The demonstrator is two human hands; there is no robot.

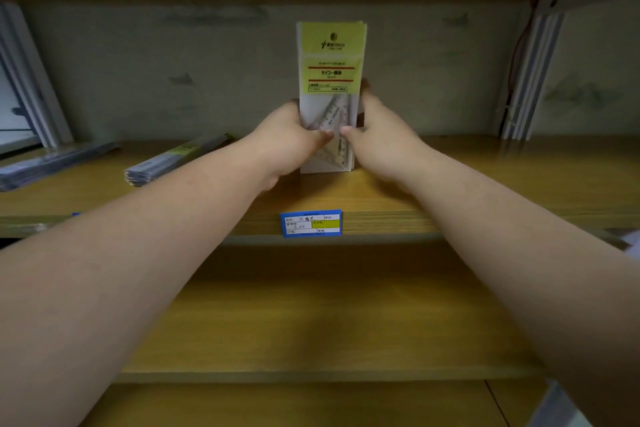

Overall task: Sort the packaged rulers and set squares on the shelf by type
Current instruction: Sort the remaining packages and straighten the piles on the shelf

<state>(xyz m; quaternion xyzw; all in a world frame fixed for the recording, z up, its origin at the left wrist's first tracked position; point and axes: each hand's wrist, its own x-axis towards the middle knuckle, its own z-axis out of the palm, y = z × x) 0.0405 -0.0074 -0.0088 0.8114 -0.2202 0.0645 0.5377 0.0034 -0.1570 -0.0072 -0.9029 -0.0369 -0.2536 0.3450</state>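
Nearest the camera, two bare forearms reach forward over a lower wooden shelf board [311, 322]. On the front edge of the shelf [485, 184] above it hangs a blue price label [311, 222] with a yellow patch; its handwriting is too small to read. Just past that edge, the left hand [287, 142] and the right hand [377, 139] clasp a stack of packaged set squares [330, 80] from either side. The stack stands upright with its bottom edge on the shelf. Both thumbs press on its front face and nearly meet; the other fingers curl behind the packets and are hidden. The yellow header card carries print that is blurred. A clear triangle shows through the wrap, partly covered by the thumbs. To the left, well apart, a pile of long ruler packets [173, 159] lies flat, and another pile [52, 163] lies further left, cut off by the frame. Behind stands a grey back wall [138, 62], with pale metal brackets at both sides.
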